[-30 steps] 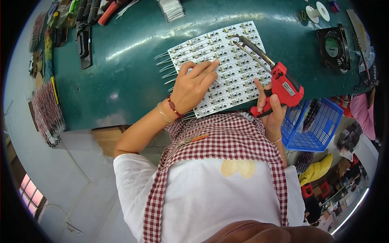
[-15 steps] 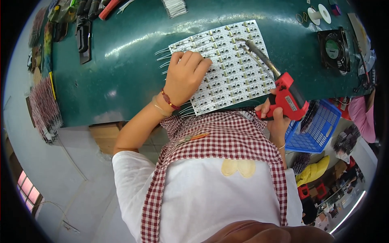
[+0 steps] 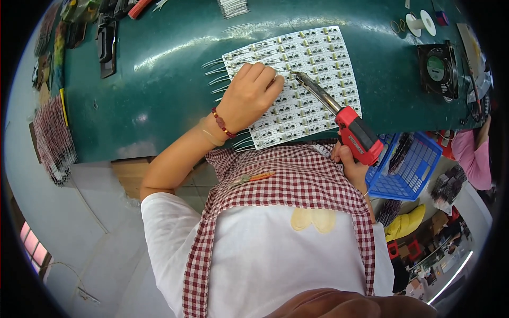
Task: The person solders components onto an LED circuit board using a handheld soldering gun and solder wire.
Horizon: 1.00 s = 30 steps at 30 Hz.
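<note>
A white panel of small circuit boards (image 3: 345, 61) lies on the green table, set with rows of small components. Thin white wires (image 3: 216, 80) stick out past its left edge. My left hand (image 3: 248, 95) rests over the panel's left half, fingers curled and pressed together; whatever they pinch is hidden beneath them. In my right hand (image 3: 354, 168) is a red and black soldering gun (image 3: 359, 135), gripped by its handle at the panel's lower right. Its metal barrel slants up and left over the panel, the tip close to my left fingertips.
A bundle of white wires (image 3: 233, 7) lies at the far edge. To the right are a black fan (image 3: 437, 71) and a white spool (image 3: 420, 23). A blue basket (image 3: 405, 172) stands below the table's right side, near another person's pink sleeve (image 3: 471, 159). Bundled wires (image 3: 53, 138) hang at left.
The soldering gun has moved left and slightly down, bringing its tip from the panel's upper right part to near my left fingers. My left hand has shifted slightly right.
</note>
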Each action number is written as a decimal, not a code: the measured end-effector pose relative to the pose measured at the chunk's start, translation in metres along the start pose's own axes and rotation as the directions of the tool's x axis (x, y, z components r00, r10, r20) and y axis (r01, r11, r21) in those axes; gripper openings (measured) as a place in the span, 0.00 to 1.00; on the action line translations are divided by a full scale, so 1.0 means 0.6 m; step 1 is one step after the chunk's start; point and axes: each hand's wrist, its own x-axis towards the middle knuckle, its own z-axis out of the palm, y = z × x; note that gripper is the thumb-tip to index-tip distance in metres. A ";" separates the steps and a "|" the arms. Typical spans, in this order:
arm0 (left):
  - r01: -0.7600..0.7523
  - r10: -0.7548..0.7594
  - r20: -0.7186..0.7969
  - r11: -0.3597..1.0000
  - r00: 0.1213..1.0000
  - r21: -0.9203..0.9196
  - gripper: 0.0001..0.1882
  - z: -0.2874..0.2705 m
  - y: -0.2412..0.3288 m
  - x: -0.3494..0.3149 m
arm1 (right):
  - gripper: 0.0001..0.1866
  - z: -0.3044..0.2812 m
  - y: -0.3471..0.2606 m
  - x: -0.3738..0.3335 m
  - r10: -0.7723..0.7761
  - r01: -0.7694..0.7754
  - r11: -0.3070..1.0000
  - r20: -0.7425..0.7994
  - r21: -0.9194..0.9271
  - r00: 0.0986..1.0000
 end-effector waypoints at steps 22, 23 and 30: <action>0.016 -0.017 -0.032 0.999 0.999 -0.029 0.13 0.004 0.001 0.000 | 0.09 -0.025 0.053 -0.014 -0.186 0.150 0.869 -0.030 -0.472 0.982; 0.014 -0.014 -0.029 1.000 0.999 -0.028 0.13 0.004 0.000 0.000 | 0.09 -0.027 0.053 -0.016 -0.186 0.150 0.868 -0.030 -0.473 0.982; 0.012 -0.012 -0.029 1.000 0.999 -0.013 0.14 0.008 0.000 -0.003 | 0.09 -0.004 0.013 -0.003 -0.127 0.098 0.925 -0.056 -0.368 0.990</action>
